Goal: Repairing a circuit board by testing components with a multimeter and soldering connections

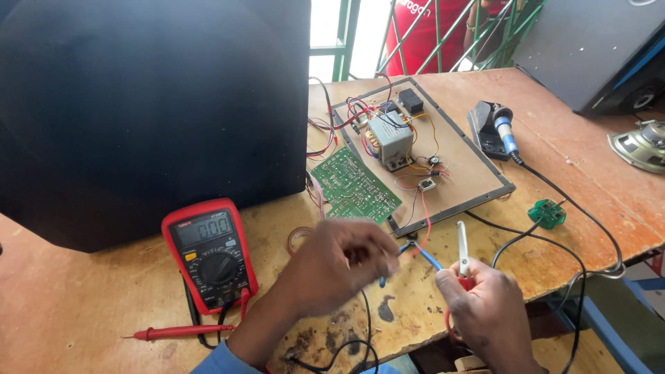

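Our left hand [343, 260] at seven o'clock, fingers curled in and blurry, our right hand [488, 312] at five o'clock, closed in a fist

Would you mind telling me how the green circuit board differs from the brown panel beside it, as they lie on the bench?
The green circuit board is small, flat and mostly bare; the brown panel is larger, dark-rimmed, and carries a bulky metal transformer. The green circuit board is tilted, overlapping the panel's near corner, while the brown panel lies flat on the wooden table. Both are wired with red and black leads.
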